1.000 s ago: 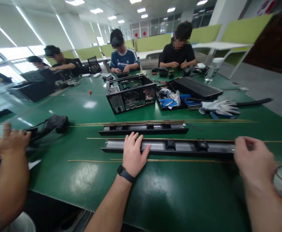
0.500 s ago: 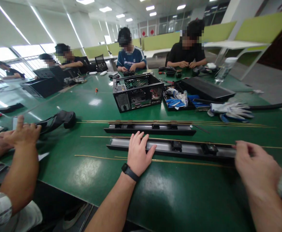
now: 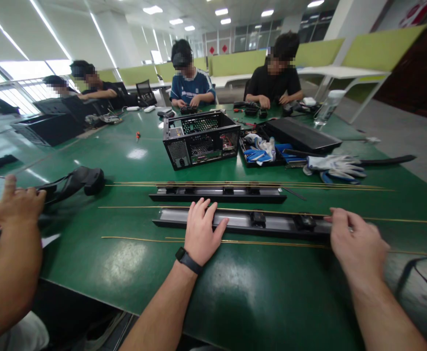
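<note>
A long black channel-shaped strip with a grey inside [image 3: 231, 218] lies across the table in front of me. Small black blocks [image 3: 304, 222] sit in it. My left hand [image 3: 202, 231] lies over the strip's left part, fingers stretched out and spread, with a dark band on the wrist. Along the strip's far edge runs a thin gold-coloured rod [image 3: 126, 207]. My right hand [image 3: 358, 241] is closed in a pinch on this rod near the strip's right end; the fingertips partly hide the contact. More gold-coloured rods [image 3: 136, 239] lie on the near side of the strip.
A second black strip [image 3: 217, 197] lies beyond, with several rods along it. Farther back are an open computer case [image 3: 201, 141], a tray with gloves [image 3: 261, 148] and another glove [image 3: 334, 167]. Another person's hands [image 3: 16, 204] are at the left; more people sit across the table.
My right hand has moved left, and the pinched rod has slid left along the strip with it. My left hand stays on the strip. The view has shifted slightly.
</note>
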`<action>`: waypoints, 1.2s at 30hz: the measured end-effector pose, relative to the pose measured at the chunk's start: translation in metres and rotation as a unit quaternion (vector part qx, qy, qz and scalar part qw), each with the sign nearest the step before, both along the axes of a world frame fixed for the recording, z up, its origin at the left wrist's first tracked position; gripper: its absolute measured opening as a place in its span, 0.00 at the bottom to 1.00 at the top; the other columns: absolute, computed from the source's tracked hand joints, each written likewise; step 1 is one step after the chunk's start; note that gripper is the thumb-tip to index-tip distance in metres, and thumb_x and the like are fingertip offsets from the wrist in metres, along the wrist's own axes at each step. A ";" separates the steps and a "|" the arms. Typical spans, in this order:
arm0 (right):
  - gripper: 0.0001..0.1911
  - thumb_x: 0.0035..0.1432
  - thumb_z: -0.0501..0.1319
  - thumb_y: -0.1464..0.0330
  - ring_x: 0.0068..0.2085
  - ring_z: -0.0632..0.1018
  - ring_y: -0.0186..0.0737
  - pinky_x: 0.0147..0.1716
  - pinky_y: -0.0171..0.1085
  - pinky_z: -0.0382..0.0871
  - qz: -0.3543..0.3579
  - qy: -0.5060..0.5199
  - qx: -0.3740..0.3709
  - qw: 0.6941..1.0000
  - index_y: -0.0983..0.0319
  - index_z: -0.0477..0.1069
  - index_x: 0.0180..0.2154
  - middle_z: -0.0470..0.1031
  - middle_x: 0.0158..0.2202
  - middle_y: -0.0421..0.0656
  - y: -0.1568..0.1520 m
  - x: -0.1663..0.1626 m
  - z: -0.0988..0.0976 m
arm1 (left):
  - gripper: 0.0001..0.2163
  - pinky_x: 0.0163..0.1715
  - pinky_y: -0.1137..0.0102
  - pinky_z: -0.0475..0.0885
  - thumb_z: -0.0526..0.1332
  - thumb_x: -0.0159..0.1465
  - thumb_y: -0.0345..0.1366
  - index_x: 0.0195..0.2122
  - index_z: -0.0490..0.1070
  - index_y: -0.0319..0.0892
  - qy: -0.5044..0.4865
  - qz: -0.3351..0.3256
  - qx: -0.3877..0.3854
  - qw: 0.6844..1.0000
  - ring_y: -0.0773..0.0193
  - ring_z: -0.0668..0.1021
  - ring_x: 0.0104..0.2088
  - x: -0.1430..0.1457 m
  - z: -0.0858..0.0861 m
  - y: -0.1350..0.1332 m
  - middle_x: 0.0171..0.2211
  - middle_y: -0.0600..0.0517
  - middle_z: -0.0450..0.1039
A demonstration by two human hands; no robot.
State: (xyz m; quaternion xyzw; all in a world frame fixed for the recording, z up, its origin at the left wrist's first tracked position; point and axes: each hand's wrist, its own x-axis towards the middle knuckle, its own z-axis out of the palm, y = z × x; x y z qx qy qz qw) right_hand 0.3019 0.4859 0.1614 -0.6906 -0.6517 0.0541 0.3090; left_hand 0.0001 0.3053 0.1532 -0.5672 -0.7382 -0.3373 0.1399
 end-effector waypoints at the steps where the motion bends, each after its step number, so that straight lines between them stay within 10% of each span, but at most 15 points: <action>1: 0.29 0.64 0.47 0.50 0.40 0.74 0.52 0.40 0.45 0.63 -0.020 0.005 -0.004 1.000 0.55 0.81 0.47 0.77 0.36 0.50 0.001 0.002 0.000 | 0.20 0.69 0.43 0.61 0.60 0.70 0.45 0.59 0.70 0.40 0.001 0.000 0.000 1.000 0.45 0.69 0.66 0.000 0.000 0.000 0.59 0.38 0.73; 36: 0.27 0.71 0.48 0.52 0.47 0.80 0.48 0.53 0.44 0.66 0.151 0.081 0.056 0.984 0.60 0.81 0.45 0.83 0.43 0.48 -0.022 -0.019 0.001 | 0.21 0.69 0.44 0.59 0.59 0.70 0.47 0.59 0.71 0.40 0.030 -0.016 -0.006 0.999 0.45 0.70 0.66 -0.007 -0.006 0.002 0.60 0.39 0.72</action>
